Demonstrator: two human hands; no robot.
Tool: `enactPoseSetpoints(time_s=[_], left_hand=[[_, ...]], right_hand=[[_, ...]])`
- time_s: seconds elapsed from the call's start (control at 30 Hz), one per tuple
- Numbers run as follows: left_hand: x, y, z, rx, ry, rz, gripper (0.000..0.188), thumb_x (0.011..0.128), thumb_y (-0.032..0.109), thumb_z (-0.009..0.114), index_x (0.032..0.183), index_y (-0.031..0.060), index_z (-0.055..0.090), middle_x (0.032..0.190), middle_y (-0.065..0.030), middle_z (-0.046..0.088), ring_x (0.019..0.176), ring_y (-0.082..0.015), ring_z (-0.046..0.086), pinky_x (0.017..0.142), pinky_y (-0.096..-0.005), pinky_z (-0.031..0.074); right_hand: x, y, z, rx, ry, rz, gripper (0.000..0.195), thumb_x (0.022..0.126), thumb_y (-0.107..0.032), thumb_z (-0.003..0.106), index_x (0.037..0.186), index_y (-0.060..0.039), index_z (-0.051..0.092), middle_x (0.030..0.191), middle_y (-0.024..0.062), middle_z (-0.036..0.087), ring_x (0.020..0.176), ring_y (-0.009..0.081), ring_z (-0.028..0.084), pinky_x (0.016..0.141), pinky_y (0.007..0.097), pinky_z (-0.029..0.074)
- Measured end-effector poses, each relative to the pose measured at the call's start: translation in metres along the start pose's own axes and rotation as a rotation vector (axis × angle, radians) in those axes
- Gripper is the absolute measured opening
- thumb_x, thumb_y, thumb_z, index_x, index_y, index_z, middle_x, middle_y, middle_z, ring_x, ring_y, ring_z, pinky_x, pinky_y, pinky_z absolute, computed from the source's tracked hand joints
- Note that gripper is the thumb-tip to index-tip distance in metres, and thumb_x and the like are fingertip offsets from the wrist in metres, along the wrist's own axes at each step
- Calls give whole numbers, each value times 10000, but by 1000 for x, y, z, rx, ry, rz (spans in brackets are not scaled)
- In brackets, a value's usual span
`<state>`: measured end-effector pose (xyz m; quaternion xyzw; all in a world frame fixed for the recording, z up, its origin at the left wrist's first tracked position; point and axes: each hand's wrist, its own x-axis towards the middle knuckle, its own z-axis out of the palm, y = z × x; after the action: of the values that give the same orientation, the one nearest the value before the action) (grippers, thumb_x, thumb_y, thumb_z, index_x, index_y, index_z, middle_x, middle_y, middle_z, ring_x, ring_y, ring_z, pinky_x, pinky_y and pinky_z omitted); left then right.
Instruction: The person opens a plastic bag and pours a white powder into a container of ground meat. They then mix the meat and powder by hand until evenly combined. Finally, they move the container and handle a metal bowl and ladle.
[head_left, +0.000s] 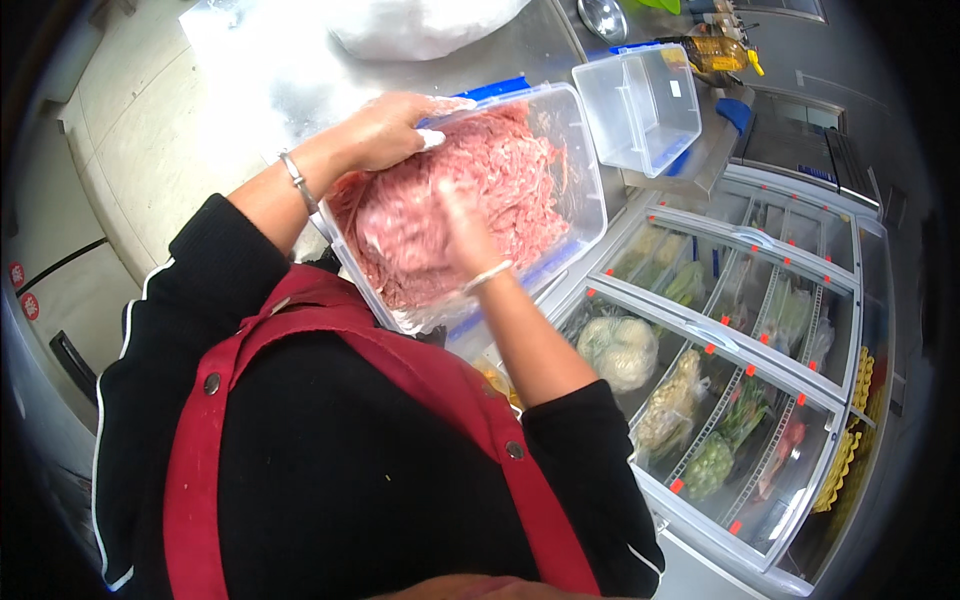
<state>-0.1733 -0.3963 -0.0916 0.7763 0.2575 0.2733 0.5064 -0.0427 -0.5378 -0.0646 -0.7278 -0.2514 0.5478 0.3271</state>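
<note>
A clear plastic bin (587, 180) with blue latches sits tilted in front of me, holding a mass of pink minced meat (517, 165). My left hand (394, 135) grips its far rim, the thumb inside and the fingers along the edge by a blue latch (491, 90). White residue coats those fingertips. Deep in the bin, my right hand (463, 229) is pressed into the meat and blurred by motion. Its fingers are partly hidden, so whether they are closed around any meat is unclear.
Beyond the bin is a steel worktop (525, 52) with a large white bag (427, 26). An empty clear container (637, 109) stands at the right, near an oil bottle (712, 54) and metal bowl (602, 19). A glass-topped chest fridge (720, 337) with bagged vegetables fills the right side.
</note>
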Motion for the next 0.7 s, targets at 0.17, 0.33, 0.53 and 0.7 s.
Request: enactPoseSetpoints(time_s=[0.17,0.33,0.53,0.7], left_hand=[[-5,9,-15,-26,-7,-139,440,849,145,564,1286,163,516,1119,-194,613,1000,-360,582,865,-379,449],[5,5,-6,-10,16,-54,436,848,129,570,1280,154,518,1117,-204,611,999,-359,586,869,-376,449],[3,27,-11,-59,-79,-251,484,859,47,570,1330,107,479,1258,-156,565,1126,-258,552,983,-331,407],[0,23,-12,6,-85,-195,491,870,75,560,1348,104,452,1236,-162,575,1104,-279,558,977,-337,410]], right_hand=[[46,-44,-89,-747,390,-425,495,925,-414,471,1223,-21,511,972,172,657,967,282,629,853,390,479],[100,83,-156,-1223,257,71,650,846,-402,541,1337,1,400,1248,273,519,1167,372,510,978,416,400],[29,59,-45,-99,-33,353,645,855,-509,491,1300,-44,462,1262,211,528,1139,337,519,948,453,439],[0,42,7,891,196,318,609,873,-550,455,1234,-63,510,1212,165,560,1064,324,557,905,492,463]])
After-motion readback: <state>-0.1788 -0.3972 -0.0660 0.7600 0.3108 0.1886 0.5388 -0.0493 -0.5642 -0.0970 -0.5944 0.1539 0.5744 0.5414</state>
